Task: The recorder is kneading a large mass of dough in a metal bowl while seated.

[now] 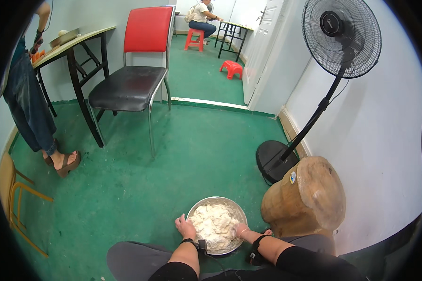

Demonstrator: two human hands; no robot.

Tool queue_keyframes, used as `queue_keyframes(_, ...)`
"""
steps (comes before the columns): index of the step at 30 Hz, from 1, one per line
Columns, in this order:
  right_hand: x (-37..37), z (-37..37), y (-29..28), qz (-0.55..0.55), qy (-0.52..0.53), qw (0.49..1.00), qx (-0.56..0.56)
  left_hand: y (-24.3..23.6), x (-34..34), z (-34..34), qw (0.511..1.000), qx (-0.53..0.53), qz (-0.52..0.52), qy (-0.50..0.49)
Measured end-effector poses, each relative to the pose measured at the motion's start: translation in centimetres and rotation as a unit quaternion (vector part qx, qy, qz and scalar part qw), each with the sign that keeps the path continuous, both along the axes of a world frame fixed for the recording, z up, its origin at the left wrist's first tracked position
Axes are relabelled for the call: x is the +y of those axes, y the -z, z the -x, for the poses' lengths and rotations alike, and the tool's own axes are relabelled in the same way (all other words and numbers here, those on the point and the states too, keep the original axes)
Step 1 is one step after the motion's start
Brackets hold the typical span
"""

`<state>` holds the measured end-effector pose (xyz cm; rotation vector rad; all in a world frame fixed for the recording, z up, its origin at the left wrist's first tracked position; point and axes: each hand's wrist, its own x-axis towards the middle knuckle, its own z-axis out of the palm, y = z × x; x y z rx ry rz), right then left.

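A round metal bowl [245, 215] stands on the green floor between my knees. Lumpy, pale, rough dough [214, 224] fills most of it. My left hand [186, 227] holds the bowl by its left rim, fingers curled over the edge. On the opposite side my right hand [240, 230] reaches over the rim and touches the dough; its fingers are whitish and partly hidden, so their closure is unclear. A dark strap with a small box sits on each of my wrists.
To my right are a wooden stump stool [286, 201] and a black standing fan [276, 161]. Ahead stands a red-backed chair [129, 86] beside a table [75, 43], where another person [28, 103] stands. A second person [201, 21] sits beyond the doorway.
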<state>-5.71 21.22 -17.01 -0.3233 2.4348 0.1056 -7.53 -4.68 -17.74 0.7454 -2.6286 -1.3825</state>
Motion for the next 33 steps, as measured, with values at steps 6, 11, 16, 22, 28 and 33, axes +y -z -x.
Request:
queue_keyframes(6, -1.3, -0.8, 1.1, 0.005, 0.18, 0.982, 0.061, 0.5, -0.5, 0.0, 1.0, -0.004, 0.018, 0.008)
queue_keyframes(11, -2.2, -1.5, 6.7, -0.008, 0.079, 0.991, -0.109, 0.6, -0.7, 0.5, 0.999, -0.024, 0.035, 0.02)
queue_keyframes(16, -3.5, -1.2, 7.8, 0.031, 0.369, 0.928, -0.045, -1.9, -1.5, 0.4, 0.965, -0.173, 0.124, 0.155)
queue_keyframes(22, -3.1, 0.0, 10.9, 0.04, 0.369, 0.928, -0.037, -3.3, -2.9, -1.1, 0.882, -0.304, 0.232, 0.276)
queue_keyframes(28, -4.8, 1.4, 15.2, 0.067, 0.32, 0.945, -0.011, -3.6, -3.7, -1.8, 0.852, -0.386, 0.218, 0.279)
queue_keyframes(33, -7.1, 1.9, 12.2, 0.162, 0.37, 0.913, 0.051, -2.6, -3.9, -3.2, 0.852, -0.412, 0.186, 0.264)
